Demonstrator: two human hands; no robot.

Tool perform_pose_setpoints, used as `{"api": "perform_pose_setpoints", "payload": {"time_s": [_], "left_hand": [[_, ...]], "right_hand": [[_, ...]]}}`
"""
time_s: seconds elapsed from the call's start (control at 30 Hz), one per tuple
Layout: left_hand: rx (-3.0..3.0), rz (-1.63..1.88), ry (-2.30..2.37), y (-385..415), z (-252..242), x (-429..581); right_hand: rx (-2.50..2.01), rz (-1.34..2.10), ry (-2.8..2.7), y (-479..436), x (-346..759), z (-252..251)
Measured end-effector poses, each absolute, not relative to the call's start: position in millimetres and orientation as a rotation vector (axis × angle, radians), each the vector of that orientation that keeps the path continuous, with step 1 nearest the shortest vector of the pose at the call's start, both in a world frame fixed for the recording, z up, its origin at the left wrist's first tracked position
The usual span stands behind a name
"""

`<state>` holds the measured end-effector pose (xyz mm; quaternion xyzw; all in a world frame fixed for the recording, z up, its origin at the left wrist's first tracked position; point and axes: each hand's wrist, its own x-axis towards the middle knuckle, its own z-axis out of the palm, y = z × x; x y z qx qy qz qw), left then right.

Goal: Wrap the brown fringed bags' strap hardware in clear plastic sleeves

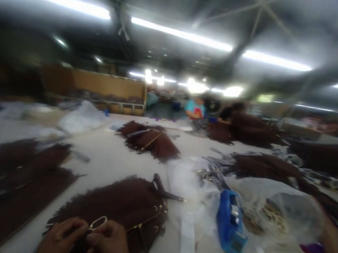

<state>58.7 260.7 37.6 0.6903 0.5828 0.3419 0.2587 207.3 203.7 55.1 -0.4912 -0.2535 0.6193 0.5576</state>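
Observation:
An oval metal ring (98, 222) stands up between my two hands, over a dark brown fringed bag (117, 200) lying on the table. My left hand (63, 236) is closed, its fingertips pinched at the ring's lower end. From the other side, my right hand (112, 242) pinches at the same end with thumb and fingers. What lies right under the fingertips is blurred. The bag has a gold zip, metal eyelets and a dark strap (166, 193) at its far right end.
Right of the bag are a blue tape dispenser (232, 225), a white paper strip (188, 235) and a plastic bag (282, 206) with cord-like pieces. More brown fringed pieces lie left (24, 180) and beyond (153, 141). Another person's arm (334, 240) reaches in at right.

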Motion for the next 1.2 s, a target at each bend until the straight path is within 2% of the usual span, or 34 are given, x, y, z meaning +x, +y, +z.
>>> {"api": "perform_pose_setpoints", "payload": {"time_s": [0.17,0.47,0.67,0.93,1.2], "left_hand": [[1.751,0.89,1.458,251.3,57.6,66.3],[1.883,1.081,1.398,230.6,66.5,80.3],[2.031,1.11,1.389,222.6,63.0,80.8],[2.078,1.037,1.351,223.1,64.2,78.8],[2.223,0.956,1.312,220.5,61.8,79.1]], "right_hand": [[-1.01,1.402,-0.721,201.0,210.7,45.4],[-1.247,1.132,-1.039,188.7,203.3,67.2],[-1.529,0.893,-1.18,187.5,209.5,53.3],[-1.471,0.93,-1.22,178.8,218.5,38.3],[-1.463,0.997,-1.12,175.1,225.0,44.1]]}}
